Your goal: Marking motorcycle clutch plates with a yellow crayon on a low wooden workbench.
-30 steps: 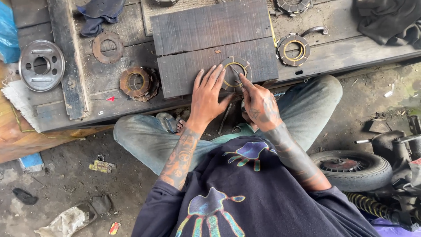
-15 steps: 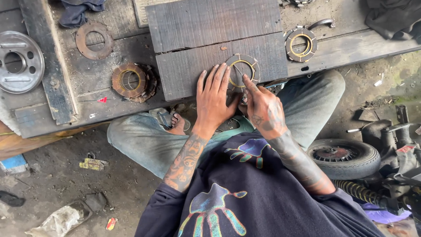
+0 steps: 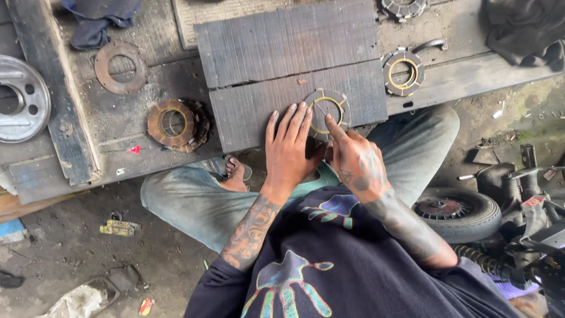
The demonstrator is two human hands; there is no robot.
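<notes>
A round friction plate (image 3: pixel 329 105) with a brass inner ring lies on a dark wooden board (image 3: pixel 276 53) in front of me. My left hand (image 3: pixel 289 150) lies flat on the board's near edge, fingers spread, its fingertips touching the plate's left rim. My right hand (image 3: pixel 355 158) is curled, with its index finger pressing on the plate's lower right part. I sit cross-legged on the ground, the board over my knees.
A stack of rusty friction plates (image 3: pixel 176 125) lies left of the board, a rusty ring (image 3: pixel 122 66) and a silver hub plate (image 3: pixel 17 99) farther left. Another plate (image 3: pixel 403 72) sits to the right. A small tyre (image 3: pixel 456 212) stands at my right side.
The view has shifted, so everything sits slightly lower and to the right. My hands stay on the plate; the right index finger has moved a little along its rim.
</notes>
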